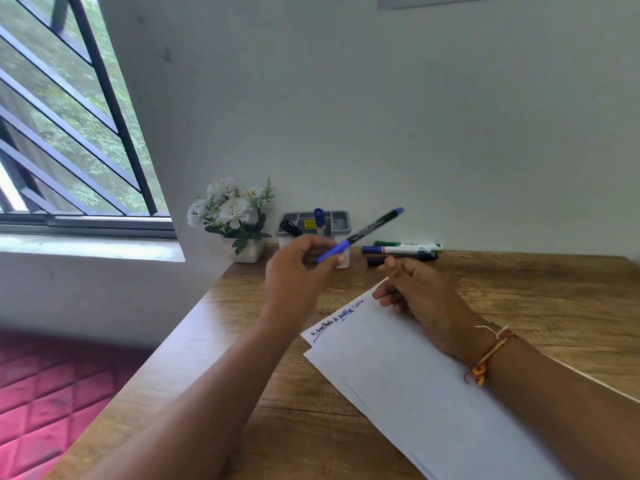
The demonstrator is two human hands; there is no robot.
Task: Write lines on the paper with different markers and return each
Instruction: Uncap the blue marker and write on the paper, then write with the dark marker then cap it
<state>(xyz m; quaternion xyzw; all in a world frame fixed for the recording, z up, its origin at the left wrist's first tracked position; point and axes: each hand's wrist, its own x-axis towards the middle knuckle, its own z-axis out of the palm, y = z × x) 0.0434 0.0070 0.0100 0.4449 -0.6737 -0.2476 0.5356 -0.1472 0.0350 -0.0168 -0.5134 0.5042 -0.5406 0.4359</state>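
My left hand (298, 268) holds a slim blue pen (362, 233) by its blue lower end, raised above the desk just in front of the grey pen holder (341, 221). The pen slants up to the right. My right hand (415, 292) rests with curled fingers on the top corner of the white paper (408, 375) and holds nothing I can see. Short written words in black and blue run along the paper's upper left edge. Three markers, green (408, 244), blue-capped white (398, 250) and black (377, 260), lie side by side behind my right hand.
The holder contains a blue marker (319, 216) and a black one (291, 227). A white pot of white flowers (232, 216) stands at the desk's back left corner. The wooden desk (536, 296) meets a white wall; a barred window is at left.
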